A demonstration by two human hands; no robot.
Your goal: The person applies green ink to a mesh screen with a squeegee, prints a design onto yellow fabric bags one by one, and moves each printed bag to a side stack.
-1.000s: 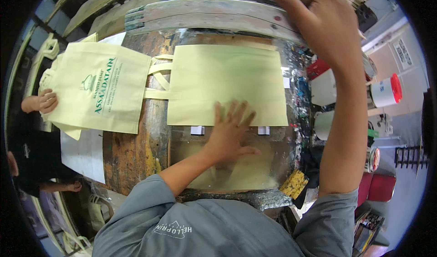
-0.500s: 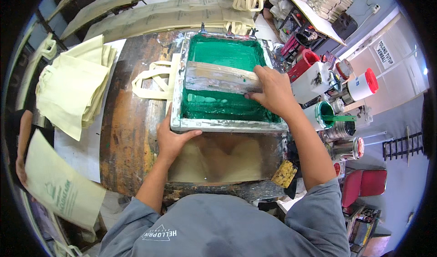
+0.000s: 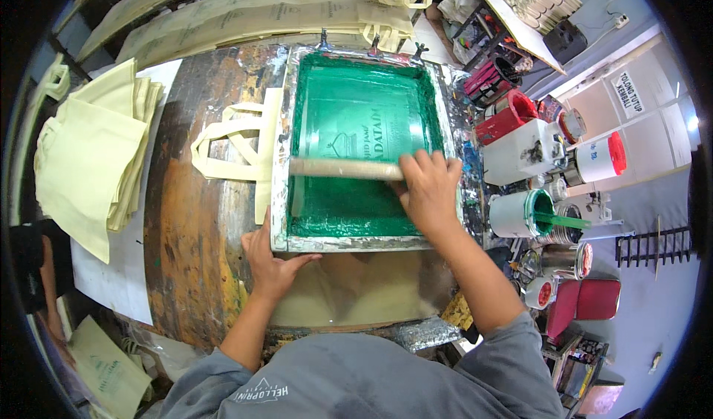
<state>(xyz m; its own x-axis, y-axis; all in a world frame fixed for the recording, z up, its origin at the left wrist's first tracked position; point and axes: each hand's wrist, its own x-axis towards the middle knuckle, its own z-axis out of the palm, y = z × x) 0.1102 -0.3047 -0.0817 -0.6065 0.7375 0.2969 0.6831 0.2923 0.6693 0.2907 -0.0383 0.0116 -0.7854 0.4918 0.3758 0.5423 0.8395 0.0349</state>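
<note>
A screen printing frame (image 3: 356, 244) with green ink on its mesh lies on the worktable. My right hand (image 3: 431, 196) is closed round the right end of a wooden squeegee (image 3: 342, 169), which stands across the mesh. Beyond the squeegee a dark printed design (image 3: 364, 133) shows through the mesh. At the frame's near left corner my left hand (image 3: 269, 267) grips it, the thumb along the near edge and the fingers at the left side. A pale yellow tote bag (image 3: 269, 122) lies under the frame, its handles sticking out to the left.
Pale bags (image 3: 96, 152) are stacked at the left. At lower left, a co-worker's arm (image 3: 50, 285) reaches to a printed bag (image 3: 111, 371). An ink tub (image 3: 512, 213) with a green stirrer and several cans stand at the right. A yellow sponge (image 3: 457, 311) lies by my right forearm.
The squeegee has come nearer to me across the mesh and turned from its broad face to its narrow edge. The design now shows behind it. The co-worker's bag is lower.
</note>
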